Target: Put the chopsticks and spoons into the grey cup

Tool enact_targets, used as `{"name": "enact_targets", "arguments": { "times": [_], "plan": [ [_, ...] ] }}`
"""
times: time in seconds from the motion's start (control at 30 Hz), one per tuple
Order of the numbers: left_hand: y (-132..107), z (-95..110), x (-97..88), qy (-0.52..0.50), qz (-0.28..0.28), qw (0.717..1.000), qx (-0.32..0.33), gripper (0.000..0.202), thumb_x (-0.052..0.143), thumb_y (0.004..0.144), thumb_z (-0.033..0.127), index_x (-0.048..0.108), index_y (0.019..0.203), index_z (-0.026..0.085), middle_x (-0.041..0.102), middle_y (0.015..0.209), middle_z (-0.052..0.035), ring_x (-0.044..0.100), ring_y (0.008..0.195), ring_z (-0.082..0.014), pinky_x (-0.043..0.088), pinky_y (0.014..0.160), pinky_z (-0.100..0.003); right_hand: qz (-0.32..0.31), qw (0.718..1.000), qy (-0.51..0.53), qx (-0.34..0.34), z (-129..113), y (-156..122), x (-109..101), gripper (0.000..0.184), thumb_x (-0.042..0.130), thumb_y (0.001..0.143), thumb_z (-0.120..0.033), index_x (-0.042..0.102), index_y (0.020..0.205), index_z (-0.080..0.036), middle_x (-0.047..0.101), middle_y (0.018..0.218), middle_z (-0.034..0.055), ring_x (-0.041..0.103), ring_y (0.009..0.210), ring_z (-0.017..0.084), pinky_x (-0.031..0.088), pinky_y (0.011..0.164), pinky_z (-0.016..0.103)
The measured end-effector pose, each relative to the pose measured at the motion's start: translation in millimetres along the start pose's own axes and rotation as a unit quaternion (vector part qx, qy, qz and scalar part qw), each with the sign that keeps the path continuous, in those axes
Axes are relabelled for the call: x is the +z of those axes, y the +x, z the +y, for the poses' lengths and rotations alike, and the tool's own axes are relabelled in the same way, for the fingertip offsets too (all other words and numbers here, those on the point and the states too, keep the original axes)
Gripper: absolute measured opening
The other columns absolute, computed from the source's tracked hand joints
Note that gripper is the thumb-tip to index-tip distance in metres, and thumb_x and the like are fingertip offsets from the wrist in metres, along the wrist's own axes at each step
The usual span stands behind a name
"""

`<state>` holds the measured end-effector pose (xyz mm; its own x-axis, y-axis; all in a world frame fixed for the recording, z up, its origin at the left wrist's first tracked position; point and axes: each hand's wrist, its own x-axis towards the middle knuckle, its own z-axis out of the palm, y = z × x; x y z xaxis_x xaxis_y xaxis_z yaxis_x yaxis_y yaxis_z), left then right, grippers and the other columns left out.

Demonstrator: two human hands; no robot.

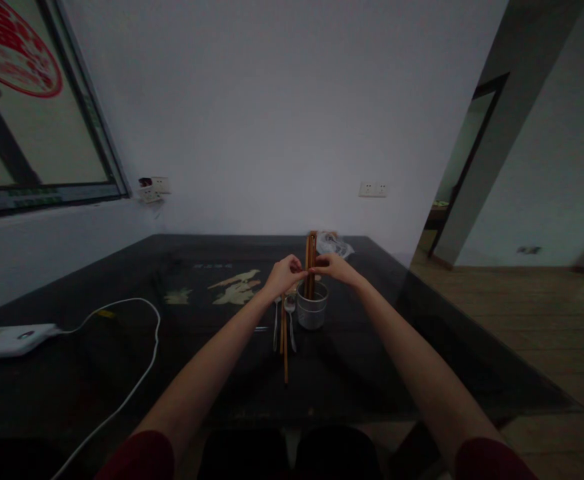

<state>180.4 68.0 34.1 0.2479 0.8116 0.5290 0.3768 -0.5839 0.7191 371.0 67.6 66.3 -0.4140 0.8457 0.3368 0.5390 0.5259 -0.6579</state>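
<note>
Several brown chopsticks (311,250) stand upright in a bundle, their lower ends inside a grey metal cup (312,312). My left hand (286,274) reaches the bundle from the left, its fingers closed at the sticks. From the right, my right hand (336,267) pinches the same bundle just above the cup's rim. To the left of the cup, two metal spoons (291,320) and a few loose chopsticks (285,360) lie on the dark table (362,373). Fingertips of both hands nearly meet in front of the bundle.
Behind the cup lies a crumpled clear plastic bag (335,245) near the wall. On the left a white power bank (12,340) has a white cable (157,333) looping across the table. Wall sockets (373,189) sit above the table's back edge.
</note>
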Motion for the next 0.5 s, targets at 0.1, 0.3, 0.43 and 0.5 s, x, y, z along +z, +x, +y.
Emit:
{"name": "enact_targets", "arguments": {
  "times": [0.1,0.3,0.43,0.5],
  "plan": [
    [-0.8,-0.1,-4.4,-0.022,0.007,1.0,0.007,0.028,0.072,0.065,0.035,0.052,0.074,0.018,0.062,0.069,0.0007,0.059,0.066,-0.0133,0.044,0.061,-0.024,-0.01,1.0,0.011,0.011,-2.2,-3.8,-2.7,0.031,0.065,0.073,-0.039,0.068,0.082,-0.01,0.067,0.073,0.0041,0.057,0.066,0.014,0.044,0.061,0.024],
    [-14.1,4.6,-19.3,-0.011,0.046,0.999,0.008,0.026,0.068,0.069,0.037,0.052,0.074,0.017,0.061,0.07,0.0005,0.058,0.067,-0.0131,0.044,0.062,-0.024,0.111,0.992,-0.044,0.03,-8.0,-16.4,-12.3,0.022,0.069,0.073,-0.031,0.07,0.084,-0.012,0.07,0.081,0.0069,0.063,0.073,0.016,0.047,0.07,0.028],
    [-41.4,3.2,-36.1,-0.013,0.055,0.998,-0.013,0.023,0.06,0.077,0.039,0.053,0.077,0.017,0.06,0.072,-0.0007,0.059,0.069,-0.0143,0.045,0.065,-0.025,0.244,0.965,-0.089,0.033,-34.5,-49.2,-13.6,0.02,0.067,0.075,-0.033,0.069,0.079,-0.013,0.069,0.078,0.0067,0.061,0.07,0.017,0.046,0.067,0.028],
    [-57.6,-0.3,-43.6,-0.005,0.045,0.999,-0.015,0.022,0.057,0.079,0.038,0.053,0.078,0.017,0.061,0.073,-0.0014,0.059,0.071,-0.0148,0.045,0.067,-0.026,0.254,0.963,-0.084,0.001,-57.3,-74.7,-5.1,0.021,0.064,0.078,-0.035,0.068,0.08,-0.015,0.069,0.078,0.0056,0.06,0.069,0.016,0.045,0.065,0.027]
  ]
}}
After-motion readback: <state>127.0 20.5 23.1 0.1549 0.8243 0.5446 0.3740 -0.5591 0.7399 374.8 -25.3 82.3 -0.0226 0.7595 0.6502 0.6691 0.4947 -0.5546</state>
